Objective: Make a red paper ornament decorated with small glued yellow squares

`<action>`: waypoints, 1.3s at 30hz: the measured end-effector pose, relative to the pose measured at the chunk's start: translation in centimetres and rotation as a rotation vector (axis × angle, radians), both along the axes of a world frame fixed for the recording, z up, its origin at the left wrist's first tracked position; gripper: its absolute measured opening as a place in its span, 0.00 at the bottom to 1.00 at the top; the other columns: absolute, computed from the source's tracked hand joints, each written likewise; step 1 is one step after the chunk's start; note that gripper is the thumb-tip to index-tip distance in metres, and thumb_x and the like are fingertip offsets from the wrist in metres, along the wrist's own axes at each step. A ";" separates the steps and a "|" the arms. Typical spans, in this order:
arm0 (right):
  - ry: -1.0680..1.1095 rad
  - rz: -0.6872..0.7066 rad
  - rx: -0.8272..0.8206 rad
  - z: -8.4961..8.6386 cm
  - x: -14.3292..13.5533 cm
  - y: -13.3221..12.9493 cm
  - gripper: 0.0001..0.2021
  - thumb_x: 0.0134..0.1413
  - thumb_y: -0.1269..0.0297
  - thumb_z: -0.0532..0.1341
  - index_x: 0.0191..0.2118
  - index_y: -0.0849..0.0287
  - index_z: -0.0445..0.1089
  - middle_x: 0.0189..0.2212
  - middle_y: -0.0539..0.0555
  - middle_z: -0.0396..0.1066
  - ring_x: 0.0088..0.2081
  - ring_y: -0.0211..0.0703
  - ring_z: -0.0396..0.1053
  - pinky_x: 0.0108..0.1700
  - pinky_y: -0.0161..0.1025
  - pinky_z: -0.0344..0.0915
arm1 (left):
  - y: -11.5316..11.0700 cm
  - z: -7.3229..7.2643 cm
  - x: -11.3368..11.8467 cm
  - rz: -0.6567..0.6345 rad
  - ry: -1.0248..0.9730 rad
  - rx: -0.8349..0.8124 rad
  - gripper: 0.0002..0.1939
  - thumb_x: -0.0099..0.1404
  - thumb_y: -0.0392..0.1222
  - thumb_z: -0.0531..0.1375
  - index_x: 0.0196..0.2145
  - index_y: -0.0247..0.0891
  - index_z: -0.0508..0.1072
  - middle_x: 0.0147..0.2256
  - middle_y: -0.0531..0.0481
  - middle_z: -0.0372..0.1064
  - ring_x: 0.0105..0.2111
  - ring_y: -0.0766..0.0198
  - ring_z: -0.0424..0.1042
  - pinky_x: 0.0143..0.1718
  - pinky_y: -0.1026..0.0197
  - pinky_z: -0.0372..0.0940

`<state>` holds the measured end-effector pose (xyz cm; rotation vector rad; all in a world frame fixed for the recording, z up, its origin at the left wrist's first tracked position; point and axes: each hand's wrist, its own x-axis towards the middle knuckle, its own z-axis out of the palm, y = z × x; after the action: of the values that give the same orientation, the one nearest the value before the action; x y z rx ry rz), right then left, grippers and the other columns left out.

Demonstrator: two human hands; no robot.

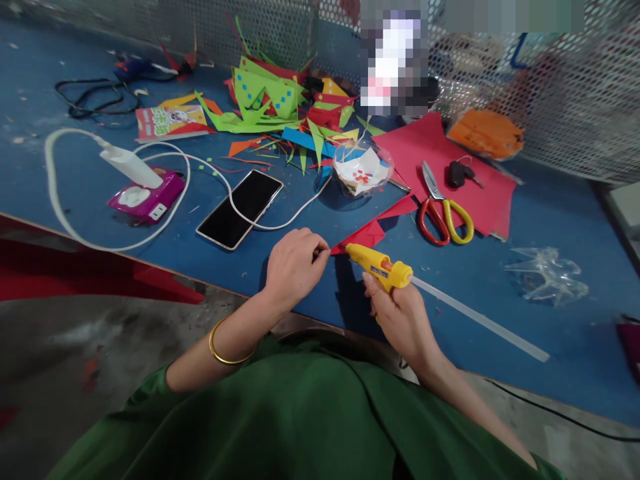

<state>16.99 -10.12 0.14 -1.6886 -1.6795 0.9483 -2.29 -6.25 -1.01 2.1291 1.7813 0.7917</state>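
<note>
Over the blue tabletop (480,267), the person's left hand (297,267) is pinching the near end of a folded, pointed strip of bright red paper (367,235) between thumb and bent fingers, while the strip is stretching away to the right toward a pair of scissors with one red and one yellow handle (438,197). The right hand (403,317) is grasping the handle of a yellow plastic glue gun (377,265), its fingers wrapping around the grip; whether the trigger is being squeezed cannot be told. The gun's nozzle is pointing left at the strip, close to the pinching fingertips, though whether it is touching the paper is unclear. A long translucent glue stick (480,319) is jutting from the back of the gun. Beyond the strip, a clear round plastic bowl (343,157) is holding white paper with small red and blue bits on it. The scissors are lying partly on large red paper sheets (493,210), where a black car key (456,174) is also resting. Left of the bowl, a black-screened phone (223,223) is lying flat, a white cable (280,229) crossing over it. Farther back, a lime-green paper cutout dotted with blue squares (265,87) is standing among coloured scraps.
</note>
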 end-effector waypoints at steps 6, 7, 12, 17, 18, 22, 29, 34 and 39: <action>-0.003 0.007 0.022 -0.1 0.0 -0.1 0.21 0.63 0.46 0.55 0.25 0.55 0.68 0.16 0.48 0.63 0.21 0.41 0.62 0.27 0.40 0.59 | 0.0 0.1 0.0 -0.001 -0.003 0.000 0.06 0.64 0.33 0.61 0.30 0.38 0.76 0.29 0.49 0.72 0.32 0.59 0.69 0.35 0.57 0.60; -0.006 0.015 0.024 -0.1 0.0 -0.1 0.21 0.63 0.46 0.55 0.25 0.55 0.68 0.17 0.48 0.63 0.21 0.41 0.62 0.27 0.40 0.59 | 0.0 0.1 0.0 0.000 -0.003 0.003 0.06 0.64 0.33 0.61 0.30 0.38 0.76 0.29 0.49 0.72 0.33 0.59 0.69 0.35 0.57 0.61; -0.029 0.063 0.022 -0.1 0.0 -0.1 0.21 0.62 0.44 0.54 0.25 0.54 0.67 0.17 0.49 0.63 0.21 0.43 0.63 0.27 0.41 0.59 | 0.0 0.0 0.0 0.005 0.002 0.017 0.06 0.64 0.34 0.61 0.30 0.39 0.76 0.29 0.49 0.72 0.33 0.59 0.69 0.35 0.57 0.61; -0.020 0.044 0.029 -0.1 0.0 0.0 0.22 0.64 0.45 0.54 0.29 0.55 0.71 0.18 0.50 0.65 0.22 0.44 0.64 0.28 0.42 0.60 | 0.0 -0.1 -0.1 0.006 0.006 0.036 0.06 0.64 0.34 0.61 0.30 0.40 0.75 0.29 0.50 0.72 0.32 0.59 0.69 0.34 0.57 0.61; -0.020 0.037 0.029 -0.1 0.0 0.0 0.22 0.64 0.45 0.53 0.29 0.55 0.72 0.18 0.50 0.66 0.22 0.44 0.64 0.28 0.42 0.61 | 0.0 -0.1 -0.1 0.005 0.007 0.038 0.06 0.64 0.34 0.61 0.30 0.40 0.75 0.29 0.50 0.72 0.32 0.59 0.69 0.34 0.57 0.61; -0.021 0.023 0.022 0.0 -0.1 0.0 0.21 0.64 0.46 0.53 0.30 0.56 0.73 0.18 0.49 0.65 0.22 0.43 0.64 0.28 0.41 0.61 | 0.0 0.0 -0.1 0.004 0.012 0.031 0.06 0.64 0.34 0.61 0.30 0.39 0.75 0.29 0.50 0.73 0.32 0.59 0.69 0.34 0.57 0.61; -0.009 0.048 0.035 0.0 0.0 0.0 0.20 0.63 0.47 0.55 0.25 0.55 0.68 0.17 0.48 0.63 0.22 0.42 0.63 0.26 0.40 0.60 | 0.0 0.0 -0.1 0.002 0.017 0.034 0.06 0.65 0.34 0.60 0.29 0.40 0.75 0.28 0.50 0.72 0.32 0.59 0.69 0.34 0.57 0.61; 0.041 -0.046 0.041 -0.3 -0.1 -0.1 0.22 0.64 0.46 0.56 0.24 0.55 0.67 0.17 0.48 0.64 0.21 0.41 0.63 0.27 0.40 0.61 | 0.0 0.1 -0.1 -0.004 0.010 0.029 0.06 0.65 0.34 0.60 0.30 0.40 0.75 0.29 0.50 0.73 0.32 0.59 0.70 0.34 0.58 0.62; 0.210 -0.098 -0.039 0.0 0.2 -0.4 0.25 0.62 0.42 0.56 0.24 0.57 0.68 0.18 0.50 0.68 0.21 0.39 0.66 0.27 0.39 0.65 | -0.2 0.0 0.1 0.007 0.064 0.064 0.07 0.66 0.34 0.60 0.30 0.40 0.75 0.31 0.49 0.74 0.34 0.58 0.71 0.34 0.57 0.62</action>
<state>17.19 -10.56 0.14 -1.6188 -1.4373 1.0764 -2.21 -6.43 -1.03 2.2133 1.8194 0.8020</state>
